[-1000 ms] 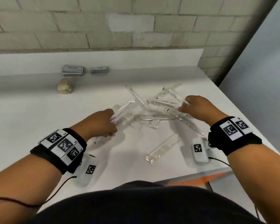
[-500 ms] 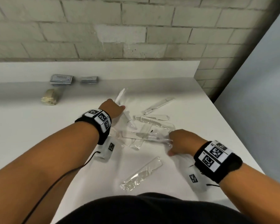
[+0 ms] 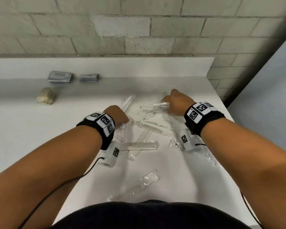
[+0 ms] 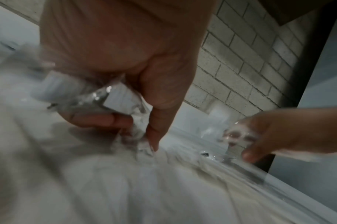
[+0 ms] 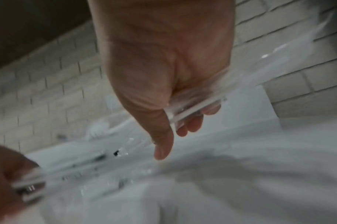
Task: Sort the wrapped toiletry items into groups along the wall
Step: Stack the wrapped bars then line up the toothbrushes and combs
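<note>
Both arms stretched out forward, left hand point(image 3: 118, 114) curled tight, right hand point(image 3: 176, 103) further out, fingers point(image 5: 190, 125) curled too.

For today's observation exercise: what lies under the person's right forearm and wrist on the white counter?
Under the right hand and its forearm, crinkled clear wrappers show on the counter, one edge emerging near the elbow. The arm covers whatever those wrappers contain.

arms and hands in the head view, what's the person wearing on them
Both forearms are bare, no sleeves. Each wrist has a black band topped with white tiles printed with black square markers. A white camera pod with its own marker hangs under each wrist, trailing a thin black cable.
</note>
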Tool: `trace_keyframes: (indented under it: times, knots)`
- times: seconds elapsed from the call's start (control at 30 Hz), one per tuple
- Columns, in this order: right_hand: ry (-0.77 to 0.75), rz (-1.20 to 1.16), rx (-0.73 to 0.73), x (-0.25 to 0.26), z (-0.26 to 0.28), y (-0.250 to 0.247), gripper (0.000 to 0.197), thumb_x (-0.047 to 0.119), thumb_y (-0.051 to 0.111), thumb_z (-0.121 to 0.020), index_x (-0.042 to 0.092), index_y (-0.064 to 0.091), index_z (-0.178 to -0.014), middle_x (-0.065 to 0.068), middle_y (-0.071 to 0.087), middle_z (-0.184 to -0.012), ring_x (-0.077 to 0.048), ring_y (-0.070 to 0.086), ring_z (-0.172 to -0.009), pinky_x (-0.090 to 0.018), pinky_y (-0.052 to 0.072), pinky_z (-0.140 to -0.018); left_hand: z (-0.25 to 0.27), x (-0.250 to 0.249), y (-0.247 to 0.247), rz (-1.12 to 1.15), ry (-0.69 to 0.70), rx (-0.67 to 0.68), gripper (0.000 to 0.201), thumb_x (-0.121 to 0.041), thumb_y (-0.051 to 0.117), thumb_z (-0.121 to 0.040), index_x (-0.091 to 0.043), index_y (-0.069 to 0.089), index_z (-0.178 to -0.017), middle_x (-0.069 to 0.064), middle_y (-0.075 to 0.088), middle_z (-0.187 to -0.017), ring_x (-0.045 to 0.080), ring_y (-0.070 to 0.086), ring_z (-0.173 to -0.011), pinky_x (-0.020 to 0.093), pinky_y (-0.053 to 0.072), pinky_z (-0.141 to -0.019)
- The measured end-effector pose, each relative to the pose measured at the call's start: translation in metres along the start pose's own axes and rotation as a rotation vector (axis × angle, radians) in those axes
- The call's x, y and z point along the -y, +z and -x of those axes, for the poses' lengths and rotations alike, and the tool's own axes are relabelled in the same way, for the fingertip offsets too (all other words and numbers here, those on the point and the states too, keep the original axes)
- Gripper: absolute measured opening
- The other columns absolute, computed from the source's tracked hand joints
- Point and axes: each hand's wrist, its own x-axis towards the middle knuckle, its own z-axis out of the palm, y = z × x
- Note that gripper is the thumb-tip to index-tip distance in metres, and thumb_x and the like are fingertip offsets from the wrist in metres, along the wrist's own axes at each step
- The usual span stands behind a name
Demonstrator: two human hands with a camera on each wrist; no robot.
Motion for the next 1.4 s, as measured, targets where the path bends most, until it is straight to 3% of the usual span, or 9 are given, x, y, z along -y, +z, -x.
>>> trace_keyframes:
  times: [0.2,0.33,0.43,0.67,0.83,0.93,1.1,1.23,1.4]
  knots:
    - [-0.022,0.246,0.064,-0.003,-0.022,0.013,0.038,0.033,0.054,-0.09,0.013,0.054,-0.122,-0.011,0.051,-0.123,-0.032,0.048,-0.114,-0.038,0.04,-0.091,0.001,0.018,-0.004,0.03,-0.027,0.075,0.034,-0.022,0.062,-0.081,-0.01,0.051,-0.051,-0.001,0.053,-0.041,0.014,0.052,-0.046,0.021,0.041,-0.053]
    - [0.038,-0.224,0.07,-0.012,-0.008,-0.011,0.023,0.015,0.054,-0.09,0.011,0.043,-0.11,-0.015,0.062,-0.098,-0.026,0.055,-0.074,-0.029,0.042,-0.059,0.007,0.021,-0.016,0.1,0.025,0.069,0.011,-0.01,0.055,-0.078,-0.007,0.055,-0.067,0.011,0.059,-0.064,0.025,0.054,-0.06,0.025,0.041,-0.056]
    - [0.072,-0.401,0.073,-0.016,0.033,-0.027,0.037,0.03,0.074,-0.081,0.017,0.046,-0.103,-0.002,0.057,-0.081,-0.017,0.051,-0.064,-0.027,0.037,-0.054,0.011,0.022,-0.022,0.348,0.102,0.094,0.006,-0.004,0.049,-0.082,-0.001,0.054,-0.08,0.015,0.063,-0.068,0.022,0.055,-0.049,0.02,0.038,-0.04]
    - [0.069,0.059,0.413,-0.008,0.118,0.019,0.038,0.049,0.077,-0.066,0.02,0.06,-0.084,0.006,0.059,-0.075,-0.016,0.057,-0.073,-0.027,0.04,-0.059,0.022,0.019,-0.012,0.48,0.181,0.022,0.014,-0.017,0.058,-0.089,-0.006,0.049,-0.091,0.004,0.056,-0.066,0.009,0.052,-0.035,0.016,0.035,-0.032]
    - [0.093,0.112,0.378,-0.009,0.129,0.034,0.016,0.031,0.06,-0.077,0.018,0.061,-0.087,0.003,0.06,-0.078,-0.018,0.057,-0.071,-0.026,0.044,-0.06,0.037,0.02,-0.003,0.647,0.189,0.054,0.029,-0.032,0.061,-0.09,-0.008,0.049,-0.101,0.003,0.055,-0.074,0.014,0.049,-0.052,0.022,0.042,-0.043]
    - [0.091,0.094,0.392,-0.001,0.128,0.017,0.005,0.023,0.055,-0.081,0.021,0.052,-0.084,0.002,0.059,-0.083,-0.017,0.054,-0.073,-0.025,0.04,-0.057,0.044,0.027,0.001,0.807,0.15,0.136,0.037,-0.036,0.06,-0.09,-0.006,0.047,-0.107,0.005,0.054,-0.082,0.017,0.051,-0.063,0.032,0.048,-0.065]
    - [0.098,-0.623,0.164,0.026,0.095,-0.03,0.021,0.018,0.067,-0.083,0.014,0.051,-0.095,-0.005,0.06,-0.058,-0.022,0.053,-0.052,-0.033,0.043,-0.055,0.043,0.051,-0.018,1.042,0.067,0.184,0.012,-0.023,0.045,-0.09,-0.011,0.047,-0.093,0.007,0.051,-0.083,0.019,0.047,-0.066,0.035,0.042,-0.071]
    - [0.133,-1.15,0.159,0.07,0.028,-0.042,0.028,-0.003,0.065,-0.082,0.01,0.048,-0.101,-0.014,0.052,-0.072,-0.025,0.051,-0.051,-0.034,0.045,-0.052,0.02,0.07,-0.044,1.045,0.044,0.12,0.006,-0.007,0.042,-0.087,-0.009,0.047,-0.09,0.007,0.047,-0.082,0.018,0.045,-0.064,0.028,0.039,-0.062]
    - [0.25,-1.1,0.223,0.126,-0.05,-0.024,0.018,-0.009,0.057,-0.079,0.005,0.047,-0.085,-0.017,0.051,-0.071,-0.025,0.053,-0.054,-0.029,0.045,-0.049,-0.021,0.084,-0.067,0.78,0.077,0.093,0.002,-0.003,0.048,-0.084,-0.004,0.05,-0.084,0.013,0.055,-0.069,0.025,0.054,-0.057,0.028,0.042,-0.051]
